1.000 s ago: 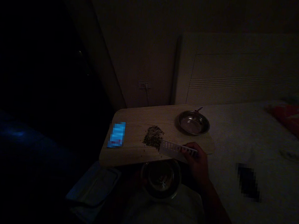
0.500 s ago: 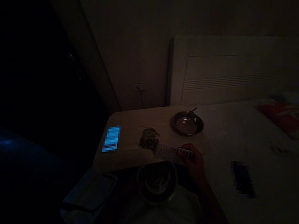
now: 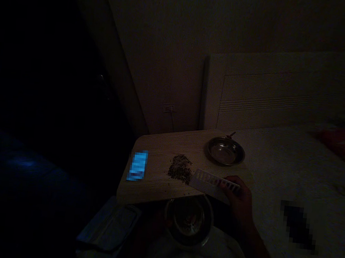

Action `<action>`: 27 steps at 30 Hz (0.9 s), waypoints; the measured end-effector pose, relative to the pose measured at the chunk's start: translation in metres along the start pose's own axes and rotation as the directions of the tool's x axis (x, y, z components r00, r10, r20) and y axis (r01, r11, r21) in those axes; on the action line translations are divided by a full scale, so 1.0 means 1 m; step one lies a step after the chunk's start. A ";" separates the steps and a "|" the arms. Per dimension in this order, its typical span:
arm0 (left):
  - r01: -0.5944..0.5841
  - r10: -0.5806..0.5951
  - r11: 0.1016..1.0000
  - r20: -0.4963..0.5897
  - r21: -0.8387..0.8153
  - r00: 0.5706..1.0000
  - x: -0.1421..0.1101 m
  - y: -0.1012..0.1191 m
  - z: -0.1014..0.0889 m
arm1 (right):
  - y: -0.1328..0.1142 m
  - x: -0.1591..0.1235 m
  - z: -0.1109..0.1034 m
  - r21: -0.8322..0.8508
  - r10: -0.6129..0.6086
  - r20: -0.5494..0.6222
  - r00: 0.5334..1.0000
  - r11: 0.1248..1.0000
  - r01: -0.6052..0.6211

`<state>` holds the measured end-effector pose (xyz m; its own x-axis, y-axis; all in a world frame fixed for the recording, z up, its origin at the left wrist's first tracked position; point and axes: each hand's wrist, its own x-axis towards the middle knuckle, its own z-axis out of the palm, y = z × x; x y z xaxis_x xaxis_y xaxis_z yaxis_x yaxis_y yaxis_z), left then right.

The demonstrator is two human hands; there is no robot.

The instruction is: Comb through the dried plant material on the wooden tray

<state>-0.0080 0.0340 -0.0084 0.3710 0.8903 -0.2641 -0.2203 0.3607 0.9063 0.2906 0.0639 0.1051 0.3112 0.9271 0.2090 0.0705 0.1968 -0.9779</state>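
The room is very dark. My right hand (image 3: 239,195) is closed around one end of a pale, flat plastic piece with a row of slots (image 3: 206,182). Its far end touches the edge of a heap of small dark bits (image 3: 180,168), perhaps seeds or dried leaves, on the wooden tabletop (image 3: 158,148). Just below the table's front edge, a round metal bowl (image 3: 206,235) sits over my lap. My left hand (image 3: 162,222), barely visible in shadow, grips the bowl's left side. What lies inside the bowl is too dim to make out.
A shallow metal dish (image 3: 225,151) stands at the table's back right, with a thin object (image 3: 232,134) behind it. A lit, blurred screen (image 3: 138,165) lies at the left. A bed (image 3: 273,168) with a headboard (image 3: 257,88) adjoins the table's right side.
The whole view has shifted, so everything appears lower and farther right. The slotted piece has tilted, showing more of its flat face, still against the heap.
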 end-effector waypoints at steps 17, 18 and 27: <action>-0.048 0.056 0.989 0.053 -0.139 0.997 0.005 -0.019 -0.007 | -0.001 -0.002 0.010 -0.007 0.055 0.030 0.998 0.998 -0.055; -0.055 0.064 0.986 0.051 -0.154 0.997 0.005 -0.019 -0.005 | 0.000 -0.003 0.013 -0.011 0.054 0.010 0.998 0.998 -0.054; -0.119 0.108 0.978 -0.070 -0.173 0.992 -0.008 -0.028 -0.008 | -0.002 -0.025 0.059 -0.030 0.019 0.049 0.999 0.999 -0.017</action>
<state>-0.0124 0.0194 -0.0342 0.2809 0.9413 -0.1873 -0.4150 0.2951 0.8606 0.2271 0.0594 0.1012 0.2656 0.9452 0.1900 0.0933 0.1710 -0.9809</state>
